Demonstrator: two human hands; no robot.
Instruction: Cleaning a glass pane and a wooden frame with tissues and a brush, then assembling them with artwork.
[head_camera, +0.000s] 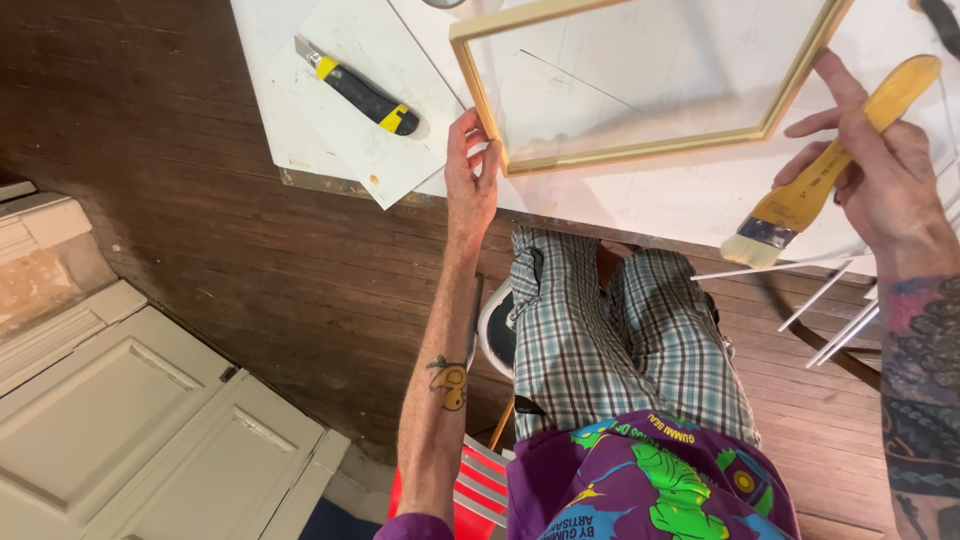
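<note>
- The floor (250, 260) is dark wooden boards and fills the left and middle of the view under the seated person.
- The counter (640, 200) is white and runs along the top, its near edge just above the person's knees.
- A pale panelled door (130, 430) lies flat at the lower left, well apart from the counter.
- The frame (640, 75) is light wood with a pale panel inside; it lies flat on the counter, tilted a little, between the two hands.
- A sheet of paper (370, 120) lies on the counter left of the frame, one corner hanging past the counter edge.
- The right hand (880, 170) grips the brush handle, forefinger stretched out toward the frame's right corner.
- The left hand (472, 170) is loose and half open, fingertips touching the frame's near left corner and grasping nothing.
- The brush (830, 170) has a yellow wooden handle, a metal band and pale bristles; it slants down to the left, bristles over the counter's near edge, apart from the frame.
- The knife (358, 90), a yellow and black cutter, lies on the paper, well clear of both hands.
- Thin white rods (830, 300) poke out past the counter edge below the brush.
</note>
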